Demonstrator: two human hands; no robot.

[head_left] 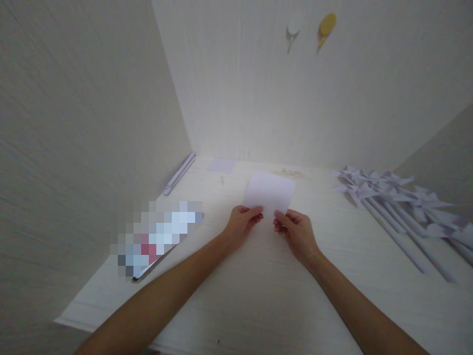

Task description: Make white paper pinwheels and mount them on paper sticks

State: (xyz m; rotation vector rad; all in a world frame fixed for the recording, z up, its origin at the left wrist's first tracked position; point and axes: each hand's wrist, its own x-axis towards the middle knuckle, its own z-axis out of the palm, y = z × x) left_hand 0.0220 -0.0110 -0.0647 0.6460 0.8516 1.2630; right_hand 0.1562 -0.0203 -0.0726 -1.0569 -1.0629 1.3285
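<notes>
A pale sheet of paper [270, 190], roughly square, is held up just over the white table in the middle of the head view. Its near left corner is pinched by my left hand [244, 222], thumb on top. My right hand [294, 231] grips the near right corner the same way, a small gap lying between the two hands. The sheet looks flat, without visible folds. Behind it, another pale paper piece [221, 165] lies flat by the back wall.
Several paper pinwheels [369, 185] with rolled paper sticks [402, 236] are piled at the right. Rolled paper tubes [180, 173] lie along the left wall. A blurred-out device [166, 231] with a bright screen rests at the left. White [293, 27] and yellow [327, 24] hooks are on the back wall.
</notes>
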